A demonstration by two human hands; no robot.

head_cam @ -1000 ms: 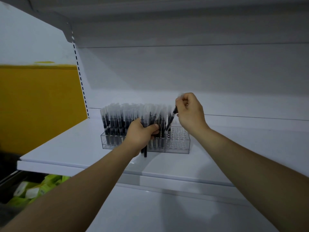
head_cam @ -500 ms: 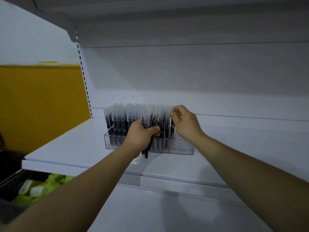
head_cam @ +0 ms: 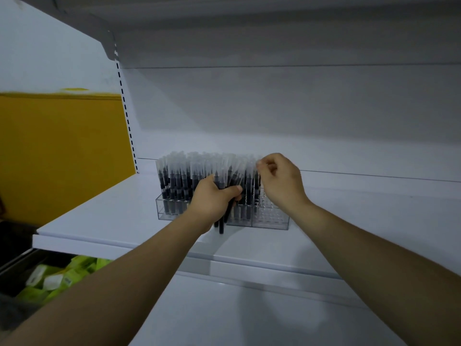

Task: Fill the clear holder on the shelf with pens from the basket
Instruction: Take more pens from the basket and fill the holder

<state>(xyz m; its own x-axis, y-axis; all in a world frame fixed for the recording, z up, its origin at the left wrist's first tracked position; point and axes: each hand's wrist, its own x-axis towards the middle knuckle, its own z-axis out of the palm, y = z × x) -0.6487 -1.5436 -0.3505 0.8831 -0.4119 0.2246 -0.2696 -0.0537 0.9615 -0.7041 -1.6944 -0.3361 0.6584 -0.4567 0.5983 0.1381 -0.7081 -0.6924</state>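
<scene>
The clear holder (head_cam: 270,219) sits on the white shelf (head_cam: 107,216) just beyond both hands, its long side running left to right across them. The shelf spreads wide under and past the forearms. A yellow panel (head_cam: 62,146) stands well off to the left of the left hand, and a dark bin (head_cam: 15,275) of green packets lies below that arm, under the shelf edge.

Standing pens (head_cam: 174,181) pack the holder from its left end to a point in front of the right hand. Only the end section, below the right wrist, shows empty holes.

The left hand (head_cam: 212,198) is curled round a bundle of pens (head_cam: 221,224) held upright against the holder's front, their lower ends poking out beneath the fist. The right hand (head_cam: 282,181), the nearer to the empty holes, pinches the cap of a single pen (head_cam: 257,174) that stands upright at the edge of the filled rows. Its lower end is hidden, so I cannot tell whether it is seated.

The next pen probably goes straight down just right of this one. The crowded caps on the left and the fist's bundle could snag it.
</scene>
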